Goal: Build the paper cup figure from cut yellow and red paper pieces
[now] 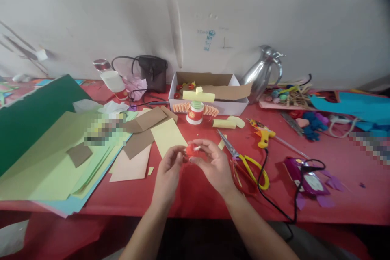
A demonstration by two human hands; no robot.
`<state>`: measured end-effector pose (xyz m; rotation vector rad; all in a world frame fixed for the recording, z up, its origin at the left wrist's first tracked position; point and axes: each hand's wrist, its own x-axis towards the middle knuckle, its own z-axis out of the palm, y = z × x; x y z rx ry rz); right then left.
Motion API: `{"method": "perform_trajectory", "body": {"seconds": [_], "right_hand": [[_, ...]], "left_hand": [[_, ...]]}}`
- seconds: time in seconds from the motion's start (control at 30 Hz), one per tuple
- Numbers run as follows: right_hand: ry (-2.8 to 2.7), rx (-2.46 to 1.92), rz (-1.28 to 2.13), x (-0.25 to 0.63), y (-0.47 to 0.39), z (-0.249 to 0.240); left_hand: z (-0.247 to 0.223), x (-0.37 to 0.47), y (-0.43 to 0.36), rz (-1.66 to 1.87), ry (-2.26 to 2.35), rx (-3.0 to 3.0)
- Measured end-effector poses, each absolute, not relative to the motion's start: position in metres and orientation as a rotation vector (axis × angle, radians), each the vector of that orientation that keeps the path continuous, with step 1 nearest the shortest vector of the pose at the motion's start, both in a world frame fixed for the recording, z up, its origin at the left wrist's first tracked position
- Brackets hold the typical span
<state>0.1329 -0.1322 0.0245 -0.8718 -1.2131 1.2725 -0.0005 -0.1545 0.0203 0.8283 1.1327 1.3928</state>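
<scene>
A small red object (191, 150) with a whitish bit on it is held between my two hands, above the red table near its front middle. My left hand (170, 166) has its fingers closed at the object's left side. My right hand (215, 164) pinches it from the right with thumb and fingers. Just beyond stands a red and white paper cup (195, 113) with pleated orange paper strips at its sides and a yellow paper roll (198, 96) above it. Scissors (240, 158) with yellow handles lie right of my right hand.
Coloured paper sheets (39, 158) cover the left. A white box (210, 107) and a steel jug (258, 71) stand at the back. To the right lie a yellow glue gun (264, 136) with a black cord, a purple box (307, 176) and craft scraps.
</scene>
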Motion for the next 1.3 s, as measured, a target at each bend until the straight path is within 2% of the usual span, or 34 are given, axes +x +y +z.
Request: {"method": "perform_trajectory", "body": {"seconds": [0.17, 0.4, 0.57, 0.67, 0.97, 1.17, 1.3], "right_hand": [[-1.257, -0.887, 1.147, 0.131, -0.13, 0.016], [-1.562, -1.19, 0.889, 0.157, -0.141, 0.013], [-1.993, -1.673, 0.4, 0.231, -0.162, 0.004], [-2.106, -1.809, 0.245, 0.259, -0.169, -0.01], [-2.208, -1.924, 0.134, 0.28, -0.17, -0.026], [-2.351, -2.107, 0.295, 0.274, -0.157, 0.007], [-2.261, -2.134, 0.55, 0.27, -0.151, 0.028]], "left_hand": [[0.024, 0.006, -0.151, 1.258, 0.703, 0.456], [0.016, 0.001, -0.137, 1.337, 0.645, 0.335], [0.009, -0.007, -0.126, 1.293, 0.597, 0.195], [0.005, -0.006, -0.116, 1.301, 0.627, 0.132], [-0.005, -0.007, -0.1, 1.379, 0.562, 0.017], [-0.013, -0.01, -0.102, 1.391, 0.539, 0.17], [-0.014, -0.01, -0.099, 1.399, 0.575, 0.21]]}}
